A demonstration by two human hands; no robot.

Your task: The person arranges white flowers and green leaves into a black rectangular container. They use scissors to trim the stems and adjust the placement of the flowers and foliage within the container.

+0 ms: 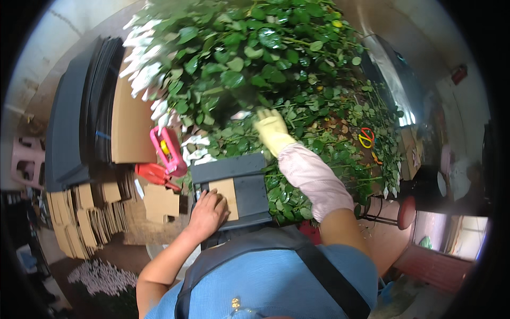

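Note:
My bare left hand (pixel 208 213) rests with loosely bent fingers on a brown cardboard piece (pixel 227 198) lying on a dark grey folded board (pixel 249 194). My right hand (pixel 272 130), in a pale yellow glove with a pink sleeve cover, reaches with parted fingers into piled leafy green stems (pixel 271 64), near a white wrapped bud (pixel 240 116) among the leaves. White wrapped heads (pixel 143 58) line the left of the upper pile. What lies under my right fingertips is hard to make out.
Dark boards (pixel 74 106) and brown cardboard (pixel 127 127) stand left, above stacked cardboard pieces (pixel 87 223). A pink tape dispenser (pixel 175 162), a red plastic object (pixel 151 174) and yellow-red scissors (pixel 366 137) lie around the leaves. A red stool (pixel 405 212) is at the right.

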